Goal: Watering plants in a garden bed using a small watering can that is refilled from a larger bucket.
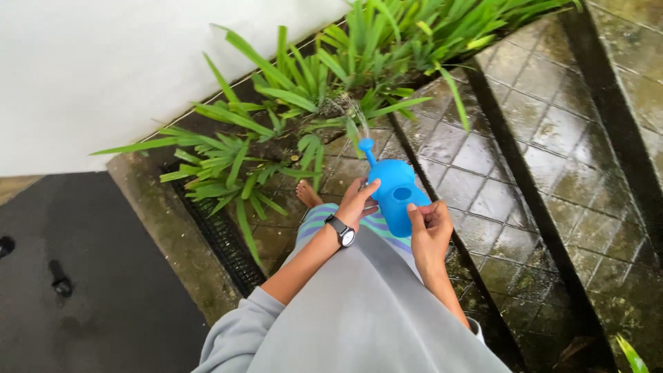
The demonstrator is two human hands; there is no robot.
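Head view: both hands grip blue watering can [398, 195], left hand [357, 200] on its side, right hand [428, 224] at handle. Wet tiled step [476, 173] w/ bare foot [308, 195] near edge, prob. slip risk.

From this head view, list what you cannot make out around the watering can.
- Handle of the blue can: hidden by the right hand in the head view.
- Water level: the can's wall is opaque.
- Right foot: hidden under the grey shirt; only the left foot shows.
- Watch face: too small to read.
- Plant roots: hidden by leaves.
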